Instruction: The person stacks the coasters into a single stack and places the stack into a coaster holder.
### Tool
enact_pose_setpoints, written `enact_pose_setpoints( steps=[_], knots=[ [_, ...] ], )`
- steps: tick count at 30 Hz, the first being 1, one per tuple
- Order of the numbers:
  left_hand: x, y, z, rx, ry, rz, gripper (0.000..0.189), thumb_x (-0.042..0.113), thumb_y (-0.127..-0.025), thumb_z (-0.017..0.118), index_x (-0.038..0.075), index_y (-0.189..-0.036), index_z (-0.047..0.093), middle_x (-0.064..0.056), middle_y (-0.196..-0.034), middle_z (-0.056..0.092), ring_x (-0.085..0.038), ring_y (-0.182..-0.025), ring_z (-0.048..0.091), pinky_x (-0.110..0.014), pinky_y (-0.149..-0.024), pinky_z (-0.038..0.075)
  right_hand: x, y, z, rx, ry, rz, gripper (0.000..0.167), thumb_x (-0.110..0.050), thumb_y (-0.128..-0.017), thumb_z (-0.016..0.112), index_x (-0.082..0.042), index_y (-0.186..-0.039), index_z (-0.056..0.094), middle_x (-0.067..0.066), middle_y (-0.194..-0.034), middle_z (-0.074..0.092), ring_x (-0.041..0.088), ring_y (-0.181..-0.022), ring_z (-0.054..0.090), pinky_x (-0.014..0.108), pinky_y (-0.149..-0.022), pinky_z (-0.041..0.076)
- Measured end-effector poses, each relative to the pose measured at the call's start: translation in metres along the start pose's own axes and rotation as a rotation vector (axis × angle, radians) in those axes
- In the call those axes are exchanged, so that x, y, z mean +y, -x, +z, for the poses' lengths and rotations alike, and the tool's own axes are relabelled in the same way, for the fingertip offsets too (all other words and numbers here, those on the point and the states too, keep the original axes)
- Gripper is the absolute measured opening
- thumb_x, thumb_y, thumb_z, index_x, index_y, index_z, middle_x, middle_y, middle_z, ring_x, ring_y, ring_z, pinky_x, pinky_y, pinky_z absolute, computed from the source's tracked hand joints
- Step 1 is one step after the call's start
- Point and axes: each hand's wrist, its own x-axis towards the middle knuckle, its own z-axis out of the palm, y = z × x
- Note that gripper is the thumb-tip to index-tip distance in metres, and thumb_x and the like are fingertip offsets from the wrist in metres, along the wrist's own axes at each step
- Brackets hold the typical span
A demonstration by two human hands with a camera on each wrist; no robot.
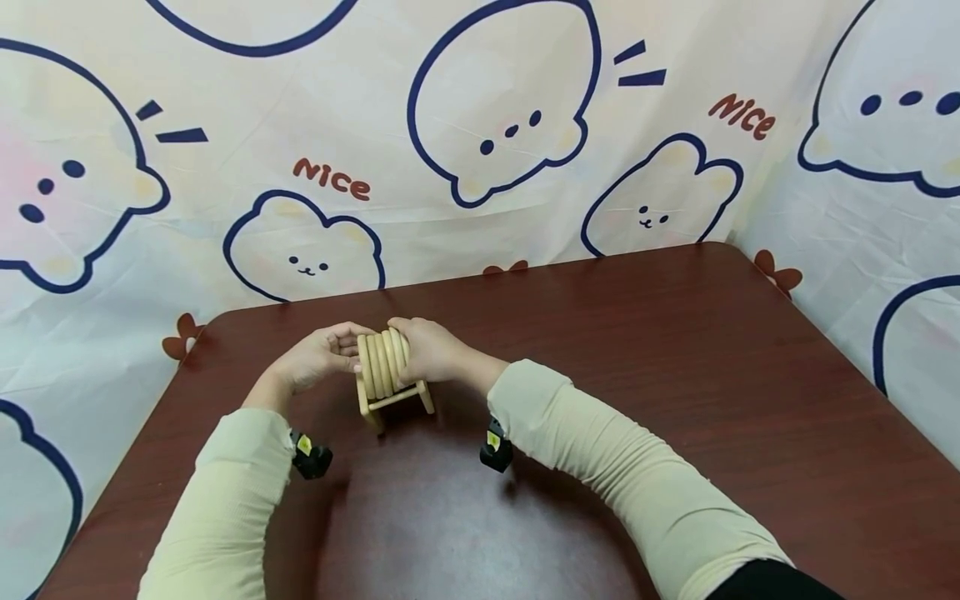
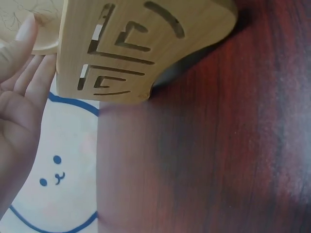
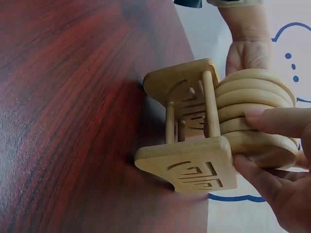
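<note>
Several round wooden coasters [image 1: 384,364] stand on edge, side by side, in a small wooden rack [image 1: 393,400] on the table. The rack's end panels [image 2: 114,48] have cut-out line patterns, and rods [image 3: 211,104] join them. My left hand [image 1: 318,358] is at the left end of the row. In the left wrist view its thumb [image 2: 22,41] lies on the face of the end coaster [image 2: 47,22], with fingers by the rim. From the other end, my right hand [image 1: 431,350] grips the coasters, its fingers [image 3: 279,121] over their rims.
The dark red-brown table [image 1: 637,350] has a rounded far corner. Behind it and at both sides hangs a pale cloth [image 1: 510,225] with cartoon animals. Black wrist cameras [image 1: 311,457] hang below both sleeves [image 1: 600,433].
</note>
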Motion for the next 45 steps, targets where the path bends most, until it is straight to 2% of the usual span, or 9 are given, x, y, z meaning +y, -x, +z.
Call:
enact_pose_setpoints(
  steps=[5,8,12,14,19,23,27,37,45],
  knots=[
    [0.002,0.001,0.004,0.049,-0.186,0.033,0.039,-0.009,-0.074,0.059,0.003,-0.111,0.054,-0.003,-0.1,0.06,-0.009,-0.091,0.055,-0.027,-0.072,0.047,0.002,-0.001,0.005,-0.001,0.038,0.018,0.085,-0.016,-0.062,0.076,-0.007,-0.134,0.031,0.008,-0.119,0.046,0.011,-0.09,0.046,0.021,-0.074,0.038],
    [0.004,0.001,0.008,0.092,-0.368,0.033,0.041,-0.011,-0.075,0.057,-0.003,-0.115,0.052,-0.012,-0.103,0.059,-0.012,-0.091,0.055,-0.027,-0.071,0.047,0.003,-0.001,0.008,-0.003,0.094,0.026,0.084,-0.018,-0.062,0.076,-0.009,-0.134,0.031,0.008,-0.118,0.046,0.011,-0.091,0.046,0.021,-0.074,0.039],
    [0.008,0.003,0.012,0.139,-0.573,0.027,0.04,-0.01,-0.076,0.056,0.001,-0.114,0.056,-0.014,-0.103,0.059,-0.018,-0.09,0.055,-0.029,-0.07,0.046,0.003,0.0,0.01,-0.004,0.154,0.011,0.081,-0.021,-0.063,0.075,-0.008,-0.132,0.034,0.007,-0.116,0.048,0.011,-0.09,0.047,0.022,-0.075,0.039],
    [0.009,0.003,0.012,0.149,-0.611,0.025,0.039,-0.01,-0.076,0.055,0.003,-0.113,0.057,-0.014,-0.102,0.06,-0.02,-0.089,0.055,-0.031,-0.07,0.046,0.003,0.001,0.011,-0.005,0.155,0.005,0.08,-0.021,-0.064,0.075,-0.007,-0.132,0.036,0.007,-0.114,0.048,0.011,-0.088,0.047,0.021,-0.074,0.039],
    [0.01,0.005,0.013,0.157,-0.647,0.001,0.04,-0.009,-0.077,0.055,0.004,-0.114,0.057,-0.014,-0.104,0.059,-0.022,-0.091,0.055,-0.033,-0.071,0.045,0.007,0.003,0.011,-0.006,0.099,0.004,0.077,-0.021,-0.066,0.073,-0.005,-0.132,0.035,0.008,-0.113,0.048,0.011,-0.087,0.046,0.021,-0.073,0.039],
    [0.009,0.006,0.016,0.167,-0.639,0.007,0.039,-0.006,-0.078,0.056,0.005,-0.115,0.056,-0.015,-0.108,0.057,-0.024,-0.096,0.054,-0.034,-0.073,0.046,0.013,0.003,0.011,0.01,-0.046,0.032,0.072,-0.017,-0.068,0.072,-0.004,-0.13,0.038,0.009,-0.114,0.049,0.014,-0.091,0.049,0.021,-0.073,0.039],
    [0.009,0.011,0.019,0.183,-0.599,0.02,0.037,-0.003,-0.079,0.057,0.003,-0.116,0.055,-0.015,-0.11,0.056,-0.026,-0.098,0.054,-0.036,-0.077,0.045,0.015,0.005,0.01,0.022,-0.164,0.039,0.069,-0.012,-0.068,0.072,-0.003,-0.128,0.04,0.008,-0.107,0.054,0.015,-0.088,0.054,0.018,-0.069,0.041],
    [0.011,0.02,0.025,0.228,-0.529,-0.012,0.039,0.012,-0.081,0.06,0.0,-0.117,0.052,-0.017,-0.113,0.054,-0.028,-0.1,0.053,-0.038,-0.08,0.043,0.015,0.014,0.006,0.031,-0.215,0.044,0.055,-0.011,-0.074,0.068,-0.005,-0.124,0.044,0.006,-0.101,0.056,0.01,-0.086,0.055,0.016,-0.066,0.043],
    [0.011,0.029,0.03,0.288,-0.633,-0.064,0.043,0.031,-0.084,0.056,0.006,-0.118,0.051,-0.015,-0.113,0.054,-0.028,-0.103,0.05,-0.044,-0.083,0.039,0.02,0.029,0.004,0.042,-0.217,0.016,0.042,-0.019,-0.081,0.061,-0.007,-0.119,0.049,0.002,-0.099,0.058,0.008,-0.087,0.053,0.018,-0.069,0.042]
  ],
)
